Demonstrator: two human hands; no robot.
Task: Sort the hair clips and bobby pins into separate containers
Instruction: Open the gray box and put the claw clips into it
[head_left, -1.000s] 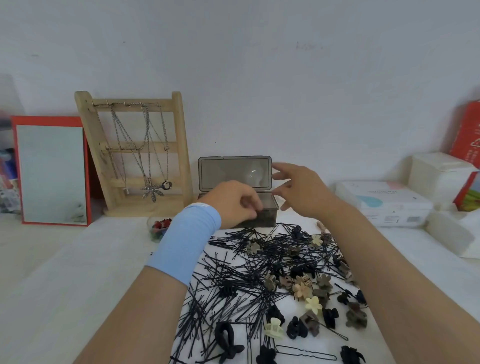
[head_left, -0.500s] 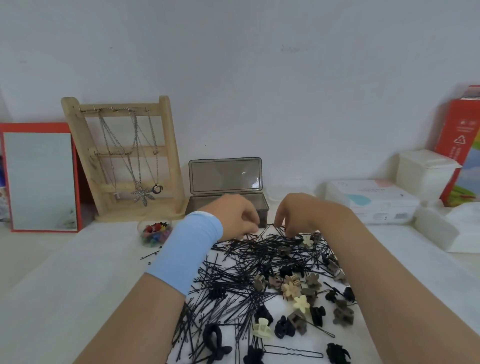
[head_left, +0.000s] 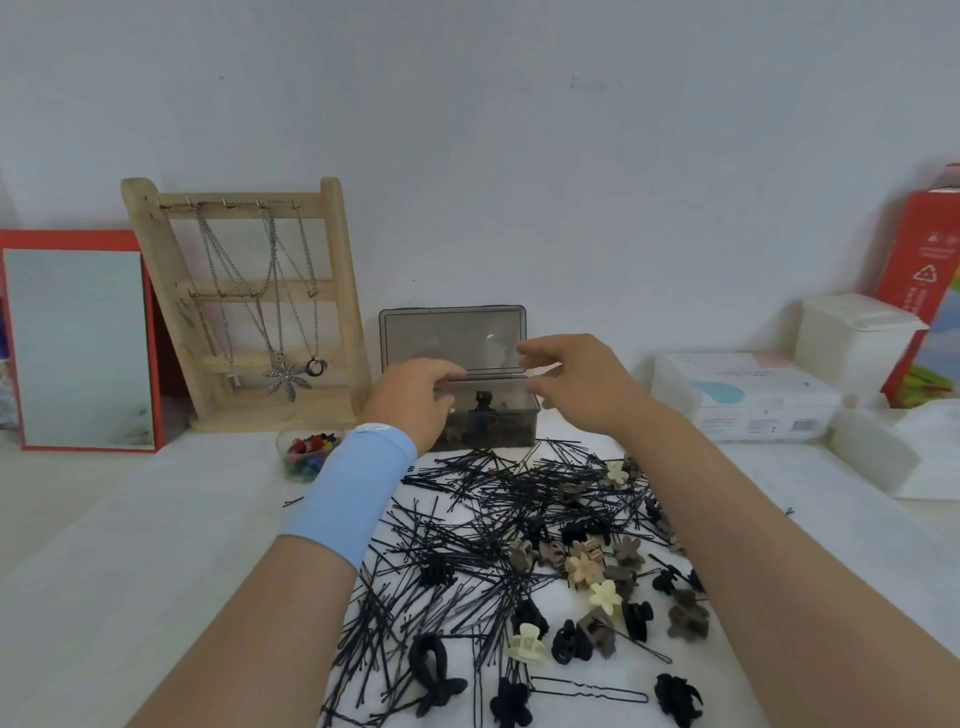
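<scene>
Held both hands at twelve o'clock of the pile, over the smoky translucent plastic box (head_left: 498, 434) with its hinged lid (head_left: 452, 335) stood open against the wall. Set the left hand (head_left: 415, 400) at the box's nine-o'clock front corner, fingers (head_left: 441, 371) curled down over the rim; could not tell whether anything was pinched under them. Hung the right hand (head_left: 576, 384) just above the three-o'clock end, fingers (head_left: 535, 347) loosely spread, thumb apart, nothing seen between them. Saw one small black claw clip (head_left: 483, 401) poking up from the dark contents between the two hands.

Found the unsorted heap at six o'clock of both hands on the white tabletop (head_left: 130, 545). Judged the next reach as a pull straight back toward six: the black wire bobby pins (head_left: 467, 519) nearer the left hand, the small plastic claw hair clips (head_left: 584, 566) clustered toward five o'clock, nearer the right. Found no common long axis among the pins, crossed every way; read the box's long side as running nine to three.

Counted one open box, roughly twenty loose clips in black, brown and cream, one large wavy U-shaped black hairpin (head_left: 587, 693) at the near edge, and pins too tangled to number. Noted one small clear tub of coloured mini clips (head_left: 306, 457) at nine o'clock of the box; could not pick out which container was meant for the pins.
</scene>
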